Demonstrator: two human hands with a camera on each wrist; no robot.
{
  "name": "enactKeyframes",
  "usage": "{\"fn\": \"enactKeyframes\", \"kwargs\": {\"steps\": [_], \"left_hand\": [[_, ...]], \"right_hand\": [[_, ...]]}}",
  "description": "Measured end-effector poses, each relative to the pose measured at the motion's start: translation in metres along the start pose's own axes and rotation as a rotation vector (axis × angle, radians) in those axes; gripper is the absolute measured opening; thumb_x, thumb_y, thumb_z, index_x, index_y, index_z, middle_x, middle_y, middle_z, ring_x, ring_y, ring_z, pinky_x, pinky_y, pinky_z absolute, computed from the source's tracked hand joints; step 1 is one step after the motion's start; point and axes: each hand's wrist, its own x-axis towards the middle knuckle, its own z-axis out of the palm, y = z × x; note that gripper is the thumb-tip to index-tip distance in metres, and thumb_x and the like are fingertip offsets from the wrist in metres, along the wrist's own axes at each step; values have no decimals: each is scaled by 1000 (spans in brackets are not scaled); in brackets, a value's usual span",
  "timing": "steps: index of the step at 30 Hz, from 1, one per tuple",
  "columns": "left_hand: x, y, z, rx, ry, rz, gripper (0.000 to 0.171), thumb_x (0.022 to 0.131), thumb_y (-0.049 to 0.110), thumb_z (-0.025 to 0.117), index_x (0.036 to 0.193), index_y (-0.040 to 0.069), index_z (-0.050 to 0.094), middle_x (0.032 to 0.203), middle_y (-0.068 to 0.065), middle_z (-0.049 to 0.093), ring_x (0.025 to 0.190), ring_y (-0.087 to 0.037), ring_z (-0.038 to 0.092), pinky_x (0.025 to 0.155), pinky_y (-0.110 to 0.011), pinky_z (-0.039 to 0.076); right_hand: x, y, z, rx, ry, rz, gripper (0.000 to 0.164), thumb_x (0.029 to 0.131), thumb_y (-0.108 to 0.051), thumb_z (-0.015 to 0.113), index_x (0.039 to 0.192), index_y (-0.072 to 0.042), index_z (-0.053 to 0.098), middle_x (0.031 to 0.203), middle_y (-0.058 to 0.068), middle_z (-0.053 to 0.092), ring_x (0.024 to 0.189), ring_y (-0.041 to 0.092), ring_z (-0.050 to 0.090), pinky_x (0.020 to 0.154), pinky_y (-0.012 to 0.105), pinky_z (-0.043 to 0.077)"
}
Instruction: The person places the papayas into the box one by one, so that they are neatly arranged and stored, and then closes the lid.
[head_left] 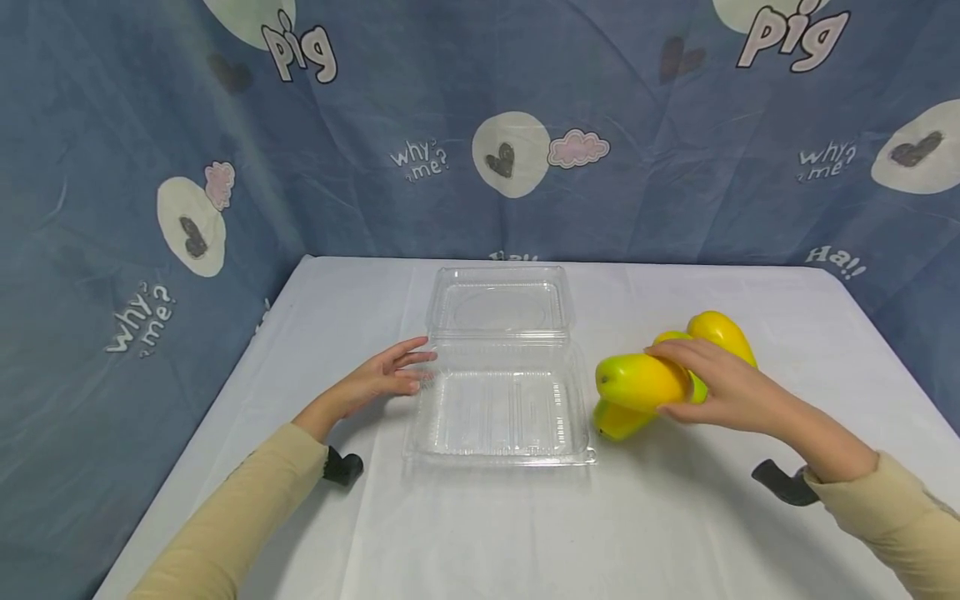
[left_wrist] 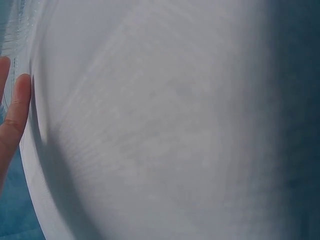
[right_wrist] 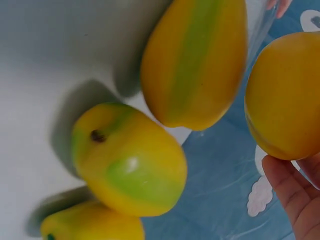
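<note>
My right hand [head_left: 731, 387] grips a yellow-green mango [head_left: 637, 381] by its right end, thumb on the near side and fingers over the top. In the right wrist view the held mango [right_wrist: 287, 97] is at the right edge, apart from three other mangoes. One mango [head_left: 621, 422] lies partly hidden below it; another mango [head_left: 722, 333] lies farther back. A clear plastic clamshell box [head_left: 495, 412] stands with its lid folded back. My left hand [head_left: 375, 382] has its fingers extended at the box's left side; whether they touch it I cannot tell.
The box's lid [head_left: 498, 304] lies flat toward the back of the white-covered table [head_left: 480, 533]. A blue printed cloth [head_left: 375, 92] hangs behind and to the left. Black wrist mounts [head_left: 342, 467] show under both sleeves.
</note>
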Motion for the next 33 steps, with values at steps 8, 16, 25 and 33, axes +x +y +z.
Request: {"fn": "enactKeyframes", "kwargs": {"steps": [8,16,25,33], "left_hand": [[0,0,0,8,5,3,77,86,8,58,147,10,12,148,-16,25,129,-35,36,94,-33,42],[0,-1,0,5,4,2,75,87,3,56,148,11,12,148,-16,26,129,-35,36,95,-34,42],[0,0,0,15,-11,22,73,87,8,58,147,7,15,148,-18,25,128,-38,37,90,-29,45],[1,3,2,-4,1,2,75,86,3,57,147,8,14,148,-19,25,128,-40,35,92,-32,44]], "right_hand": [[23,-8,2,44,-33,55,59,74,-24,75,123,-5,50,120,9,57,109,28,50,91,49,40],[46,-24,5,79,-44,97,61,78,-31,72,128,-6,48,125,10,54,113,28,48,94,49,39],[73,-37,9,122,-44,121,65,79,-36,69,132,-7,45,129,10,51,115,26,47,97,47,38],[92,-49,12,173,-53,144,67,80,-34,69,134,-6,42,130,10,51,106,24,50,90,43,44]]}}
